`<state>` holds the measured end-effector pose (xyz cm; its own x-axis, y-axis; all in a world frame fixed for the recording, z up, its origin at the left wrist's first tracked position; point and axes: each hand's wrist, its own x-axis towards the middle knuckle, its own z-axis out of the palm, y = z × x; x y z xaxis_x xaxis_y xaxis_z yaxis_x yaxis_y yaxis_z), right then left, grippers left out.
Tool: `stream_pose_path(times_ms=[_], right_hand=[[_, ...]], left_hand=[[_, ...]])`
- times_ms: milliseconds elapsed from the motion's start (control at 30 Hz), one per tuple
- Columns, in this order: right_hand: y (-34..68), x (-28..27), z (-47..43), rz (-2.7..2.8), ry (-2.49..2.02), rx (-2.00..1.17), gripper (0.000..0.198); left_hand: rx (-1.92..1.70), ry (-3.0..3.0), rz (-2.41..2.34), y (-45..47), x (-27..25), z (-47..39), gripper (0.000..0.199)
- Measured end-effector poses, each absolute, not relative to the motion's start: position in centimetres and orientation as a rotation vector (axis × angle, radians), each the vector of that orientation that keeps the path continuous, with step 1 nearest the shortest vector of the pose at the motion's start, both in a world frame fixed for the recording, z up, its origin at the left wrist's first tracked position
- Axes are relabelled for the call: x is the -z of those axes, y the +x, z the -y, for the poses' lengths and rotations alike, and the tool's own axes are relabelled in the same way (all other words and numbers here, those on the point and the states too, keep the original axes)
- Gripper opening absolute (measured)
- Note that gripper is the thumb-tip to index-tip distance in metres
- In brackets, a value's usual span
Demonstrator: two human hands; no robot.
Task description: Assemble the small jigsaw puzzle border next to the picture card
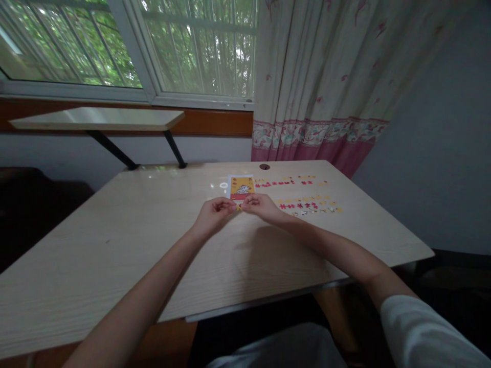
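My left hand (213, 213) and my right hand (262, 206) meet above the middle of the desk, fingertips pinched close together. Between them shows a small yellow jigsaw puzzle piece (238, 207), partly hidden by the fingers; whether it is one piece or two joined I cannot tell. Just beyond lies a picture card (241, 187) with a white animal on a yellow and red ground. To the right, loose red puzzle pieces (299, 206) lie in rows, with yellow and whitish ones around them.
The wooden desk (153, 220) carries a raised shelf (103, 118) on black legs at the back left. A round cable hole (264, 166) is near the back edge. Behind hang a curtain (314, 92) and a barred window (195, 46).
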<state>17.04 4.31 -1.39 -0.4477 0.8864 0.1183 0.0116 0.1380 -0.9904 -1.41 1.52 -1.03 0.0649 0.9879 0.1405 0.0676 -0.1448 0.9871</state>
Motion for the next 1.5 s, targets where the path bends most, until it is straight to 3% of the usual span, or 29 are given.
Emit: stream_pose_path(times_ms=[233, 500, 733, 1033, 1500], right_hand=[[17.4, 2.5, -4.5, 1.69, -0.881, -1.259, 0.025], [18.3, 1.3, -3.9, 2.12, -0.908, -0.614, 0.014], [17.9, 1.2, -3.9, 2.316, -0.803, -0.305, 0.009], [16.2, 2.4, -5.2, 2.428, -0.914, -0.315, 0.01], [15.6, 2.6, -5.0, 2.412, -1.052, -0.224, 0.011]], left_hand=[[-1.215, 1.355, -1.161, -1.6, 0.5, -1.6, 0.035], [-1.17, 1.41, -1.089, -2.0, 1.0, -1.8, 0.038], [-1.131, 1.561, -1.091, -2.6, 1.9, -2.1, 0.031], [-0.844, 2.477, -1.374, -5.8, 2.3, -3.2, 0.031], [-0.729, 2.579, -1.453, -5.5, 3.4, -3.5, 0.031]])
